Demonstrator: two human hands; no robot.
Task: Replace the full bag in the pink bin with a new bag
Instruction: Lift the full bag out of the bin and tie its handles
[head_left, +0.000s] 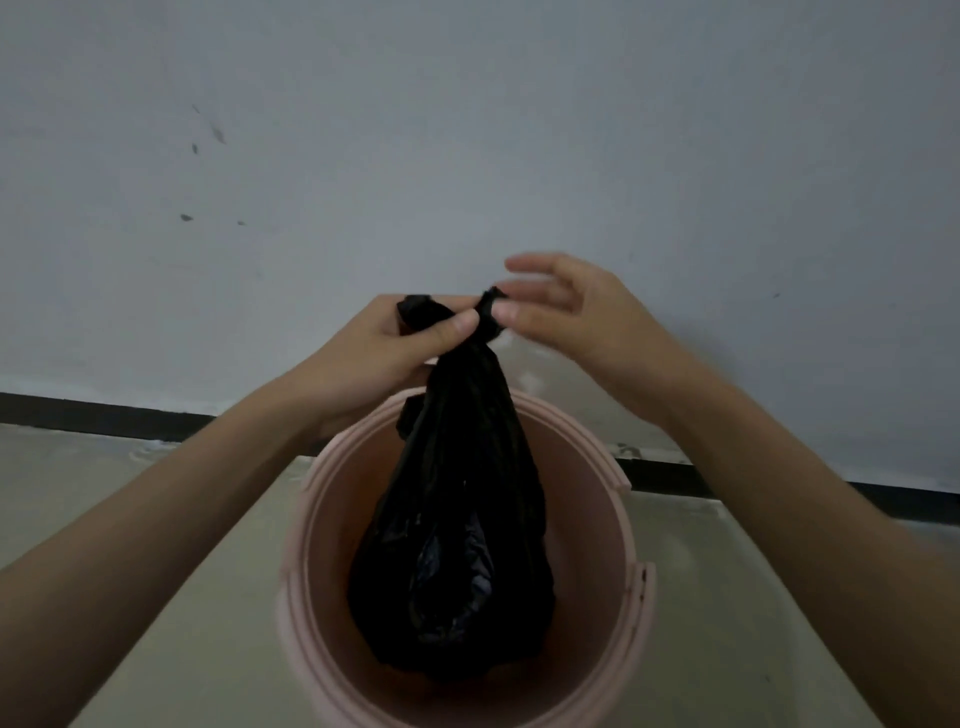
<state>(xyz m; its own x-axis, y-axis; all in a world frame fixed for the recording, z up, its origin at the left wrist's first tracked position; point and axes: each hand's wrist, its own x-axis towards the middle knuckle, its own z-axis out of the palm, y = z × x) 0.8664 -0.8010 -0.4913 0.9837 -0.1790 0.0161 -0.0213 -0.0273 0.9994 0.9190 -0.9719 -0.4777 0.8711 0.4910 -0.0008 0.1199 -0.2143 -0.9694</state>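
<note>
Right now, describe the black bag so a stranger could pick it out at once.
Start at the round pink bin standing on the floor before the grey wall. The black bag hangs in its mouth, its bulging bottom inside the bin. It is the only dark, crinkled plastic thing here, its neck gathered and pinched at the top between the left hand and right hand.

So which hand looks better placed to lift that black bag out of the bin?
Probably the left hand: it is closed around the bag's gathered neck above the bin. The right hand only pinches a tip of the knot, its other fingers spread open.
</note>
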